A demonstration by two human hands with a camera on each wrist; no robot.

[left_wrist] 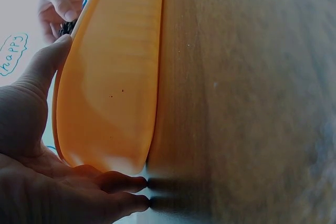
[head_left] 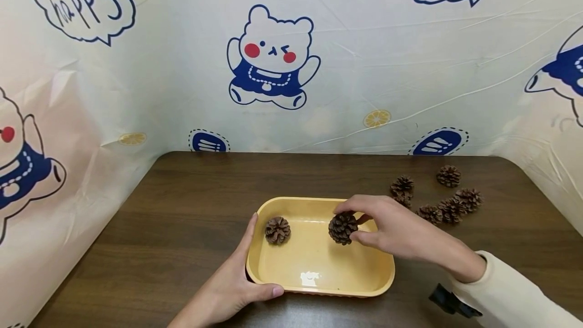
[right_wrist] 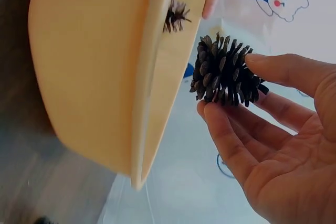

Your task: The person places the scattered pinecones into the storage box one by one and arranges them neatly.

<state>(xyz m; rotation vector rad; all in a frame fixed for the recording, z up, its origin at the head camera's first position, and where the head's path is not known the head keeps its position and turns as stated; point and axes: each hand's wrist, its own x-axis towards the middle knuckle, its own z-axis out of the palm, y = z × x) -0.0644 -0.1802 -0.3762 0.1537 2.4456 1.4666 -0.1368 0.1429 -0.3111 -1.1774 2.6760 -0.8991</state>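
A yellow rectangular tray point(head_left: 314, 264) with rounded corners sits on the table. My left hand point(head_left: 230, 280) grips its near left corner, the thumb by the front rim and the fingers along the left end; the left wrist view shows them against the tray's wall point(left_wrist: 110, 87). Between thumb and fingertips my right hand point(head_left: 401, 229) pinches a brown pine cone point(head_left: 343, 228), held over the right half of the tray. The right wrist view has this cone point(right_wrist: 223, 74) above the rim. Another pine cone point(head_left: 277, 230) lies inside the tray at its left end.
Several more pine cones point(head_left: 452, 210) lie on the brown wooden table point(head_left: 182, 206) to the right, beyond my right forearm. A black strap-like piece point(head_left: 453, 301) hangs by the right sleeve. A printed cloth point(head_left: 273, 130) with bear drawings stands behind the table.
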